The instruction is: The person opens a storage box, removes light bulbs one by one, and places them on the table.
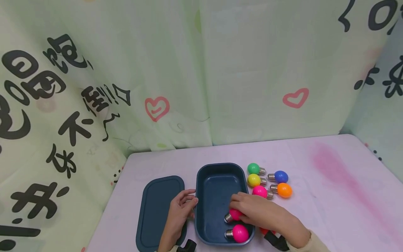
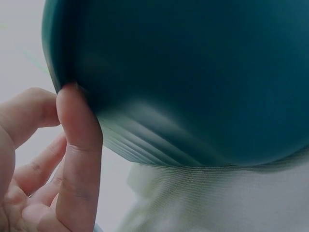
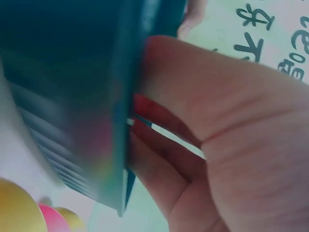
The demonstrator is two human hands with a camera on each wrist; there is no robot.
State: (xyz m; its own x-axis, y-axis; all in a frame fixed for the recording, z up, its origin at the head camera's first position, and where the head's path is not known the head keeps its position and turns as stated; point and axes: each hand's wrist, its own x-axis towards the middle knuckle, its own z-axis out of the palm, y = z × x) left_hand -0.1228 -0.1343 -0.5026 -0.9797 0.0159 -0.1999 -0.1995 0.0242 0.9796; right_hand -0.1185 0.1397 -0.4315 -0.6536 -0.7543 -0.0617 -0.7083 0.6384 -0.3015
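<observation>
A dark blue box [image 1: 211, 206] stands uncovered on the table. My left hand [image 1: 182, 206] is at its left side, thumb and finger tips touching the rim; in the left wrist view those fingers [image 2: 79, 145] meet the box edge. Reaching over the right wall, my right hand [image 1: 259, 210] holds a pink bulb [image 1: 234, 214] inside the box, its screw base pointing left. Another pink bulb [image 1: 240, 233] lies in the near end of the box. In the right wrist view the box wall [image 3: 126, 96] hides the fingertips and most of the held bulb.
Left of the box lies its dark blue lid [image 1: 157, 206]. Green [image 1: 253, 168], yellow [image 1: 253, 180], pink [image 1: 259, 191], blue [image 1: 281, 176] and orange [image 1: 284, 190] bulbs lie right of the box. A red one [image 1: 266, 231] shows partly under the right wrist. Printed curtains hang behind the table.
</observation>
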